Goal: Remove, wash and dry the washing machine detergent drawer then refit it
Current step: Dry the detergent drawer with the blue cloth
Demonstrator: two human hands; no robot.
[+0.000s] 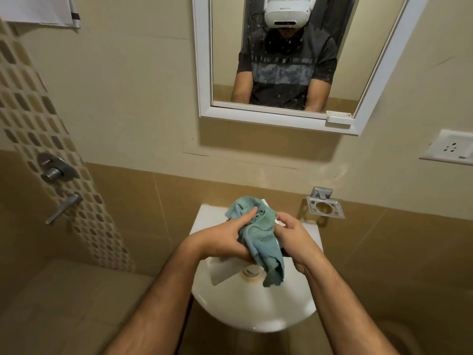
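Over the white sink (256, 313), the left hand (222, 242) and right hand (294, 239) curl their fingers round a teal cloth (261, 242) wrapped about the detergent drawer (mostly hidden, white edge showing) (277, 221); beyond, a mirror (281, 60).

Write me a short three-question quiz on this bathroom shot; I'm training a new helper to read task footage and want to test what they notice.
1. True or false: both hands hold the green cloth over the washbasin.
2. Where is the chrome holder mounted?
A. on the wall to the right of the basin
B. inside the mirror frame
C. beside the shower valve
3. Fill in: the cloth wraps most of a ____ plastic part, which shows below the left hand.

Key: 1 true; 2 A; 3 white. The right hand grips the cloth's other side.
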